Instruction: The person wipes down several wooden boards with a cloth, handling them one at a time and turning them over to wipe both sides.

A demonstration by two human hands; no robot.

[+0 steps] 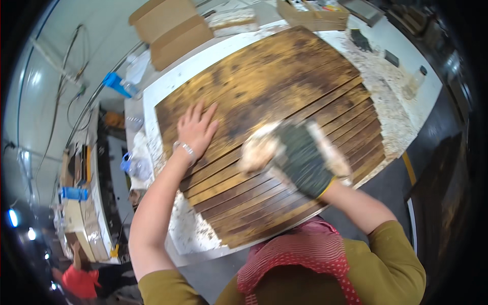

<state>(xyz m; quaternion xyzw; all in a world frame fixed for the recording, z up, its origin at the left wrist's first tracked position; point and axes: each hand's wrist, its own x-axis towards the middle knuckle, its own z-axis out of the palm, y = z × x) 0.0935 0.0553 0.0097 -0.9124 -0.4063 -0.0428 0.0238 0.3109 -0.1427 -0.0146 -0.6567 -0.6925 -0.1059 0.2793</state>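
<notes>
A large slatted wooden panel (284,76), stained dark brown and yellow, lies flat on a white paint-spattered table (157,86). My left hand (197,129) is bare, wears a bracelet, and presses flat on the panel's left part with fingers spread. My right hand (302,160) wears a dark work glove with a yellow cuff and grips a pale wad of cloth (259,150) against the slats near the panel's middle. The hand and cloth are blurred.
Cardboard boxes (170,25) sit at the table's far left corner, and another open box (315,15) at the far edge. A plastic bottle (417,81) stands at the right. Cluttered workbenches (81,203) run along the left, with a person in red (81,279) below.
</notes>
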